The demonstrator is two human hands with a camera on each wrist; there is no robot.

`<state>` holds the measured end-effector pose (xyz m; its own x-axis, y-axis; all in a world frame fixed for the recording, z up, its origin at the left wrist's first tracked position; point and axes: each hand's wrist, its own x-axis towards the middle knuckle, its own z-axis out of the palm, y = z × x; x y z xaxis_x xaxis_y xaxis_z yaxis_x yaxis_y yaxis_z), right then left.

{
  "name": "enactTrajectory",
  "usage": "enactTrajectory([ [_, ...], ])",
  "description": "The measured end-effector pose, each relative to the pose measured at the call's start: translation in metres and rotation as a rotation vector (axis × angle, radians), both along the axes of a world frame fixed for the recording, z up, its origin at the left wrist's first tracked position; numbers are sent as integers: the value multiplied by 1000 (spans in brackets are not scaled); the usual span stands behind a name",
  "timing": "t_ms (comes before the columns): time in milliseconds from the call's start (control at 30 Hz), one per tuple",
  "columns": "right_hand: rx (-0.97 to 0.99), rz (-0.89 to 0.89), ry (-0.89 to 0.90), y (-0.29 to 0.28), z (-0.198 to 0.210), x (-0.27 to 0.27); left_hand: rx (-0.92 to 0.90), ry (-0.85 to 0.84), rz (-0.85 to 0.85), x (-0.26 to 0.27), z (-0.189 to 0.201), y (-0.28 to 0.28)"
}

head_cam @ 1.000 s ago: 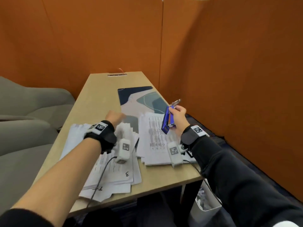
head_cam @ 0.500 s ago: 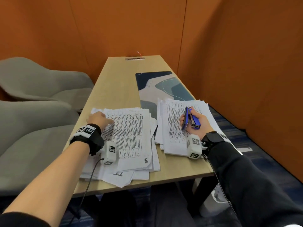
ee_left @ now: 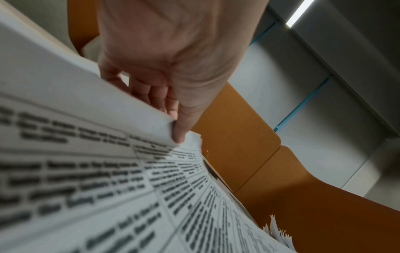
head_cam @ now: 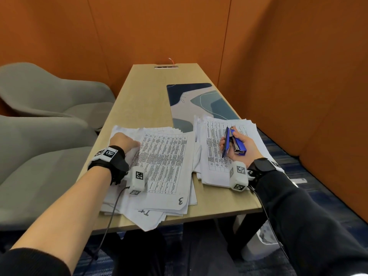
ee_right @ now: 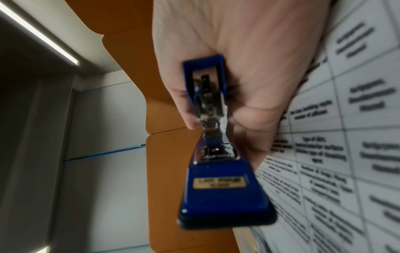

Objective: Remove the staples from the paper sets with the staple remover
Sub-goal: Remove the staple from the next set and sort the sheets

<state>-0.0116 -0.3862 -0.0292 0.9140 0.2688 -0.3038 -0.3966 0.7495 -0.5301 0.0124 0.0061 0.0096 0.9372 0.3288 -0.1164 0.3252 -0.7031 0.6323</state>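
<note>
two grey chairs (head_cam: 39, 120) are standing left of the worktop (head_cam: 147, 100). the far left corner of the left paper stack (head_cam: 165, 162) is being pinched by the left hand (head_cam: 123, 141), thumb under the lifted sheets. the blue staple remover (head_cam: 234, 143) is being gripped by the right hand (head_cam: 242, 148), fingers curled round it, over the right paper stack (head_cam: 215, 148), near a patterned desk mat (head_cam: 197, 100).

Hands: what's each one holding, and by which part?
Right hand grips the blue staple remover around its middle. Left hand pinches the left stack's top-left corner.
</note>
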Motion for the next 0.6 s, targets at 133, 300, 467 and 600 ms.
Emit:
enactTrajectory([
  [133, -4, 4, 11, 0, -1, 1, 14, -123, -6, -6, 5, 0],
  [300, 18, -5, 39, 0, 0, 1, 14, -385, -254, -23, 35, -5],
  [467, -12, 59, -15, -1, 4, -3, 15, -626, -371, -62, 95, -26],
  [600, -27, 48, 23, 0, 6, -7, -11, -1004, -336, -90, 154, -38],
])
